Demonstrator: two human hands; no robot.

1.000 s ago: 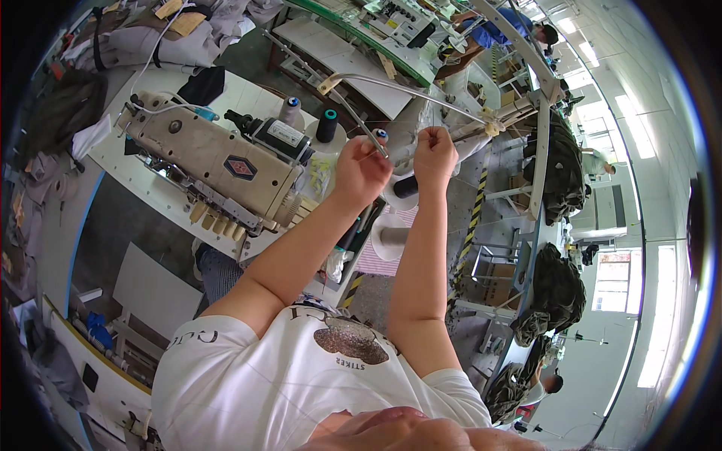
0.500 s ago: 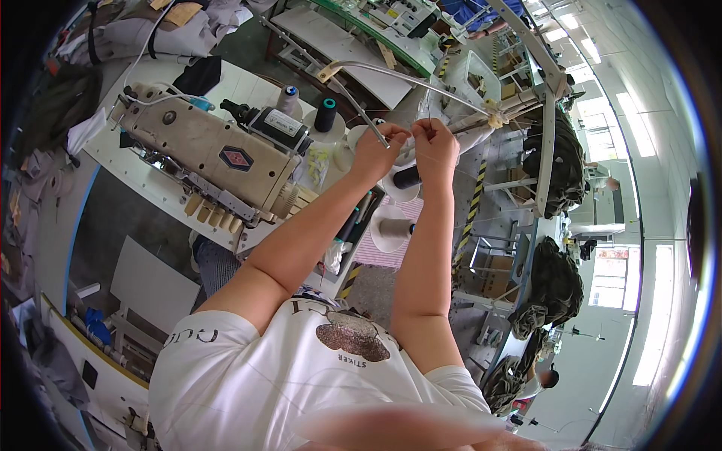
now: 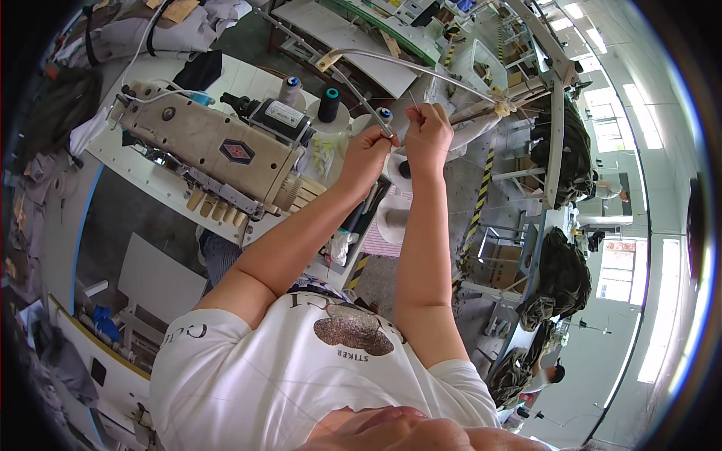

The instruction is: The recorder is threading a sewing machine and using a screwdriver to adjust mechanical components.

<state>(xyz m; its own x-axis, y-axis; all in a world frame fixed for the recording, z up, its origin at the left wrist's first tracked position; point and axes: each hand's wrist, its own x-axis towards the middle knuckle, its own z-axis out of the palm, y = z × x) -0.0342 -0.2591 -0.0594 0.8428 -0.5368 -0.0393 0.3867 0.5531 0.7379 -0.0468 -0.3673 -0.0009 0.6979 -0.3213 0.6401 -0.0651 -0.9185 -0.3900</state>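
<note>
My left hand [image 3: 365, 159] is closed, its fingertips against the lower end of a thin metal rod [image 3: 353, 94]; what they pinch is hidden. Just right of it, my right hand [image 3: 429, 139] is raised in a pinch, with a fine thread [image 3: 412, 98] rising from its fingertips. A blue-topped cone [image 3: 384, 114] stands behind the rod's end. Left of my hands are a dark thread cone [image 3: 329, 105] with a green top and a grey cone [image 3: 290, 91]. Below my hands sits a pale thread cone [image 3: 393, 217], partly behind my right forearm.
A beige sewing machine [image 3: 199, 131] with a black motor [image 3: 280, 124] fills the table [image 3: 169, 184] at left. A curved metal bar [image 3: 410, 66] crosses beyond my hands to a white frame [image 3: 555, 143]. Dark garments [image 3: 560, 270] are heaped at right, where a person [image 3: 545, 376] works.
My hands have moved apart slightly. The right hand has gone up and a little left, and the left hand now sits at the rod's end. The view has shifted a little.
</note>
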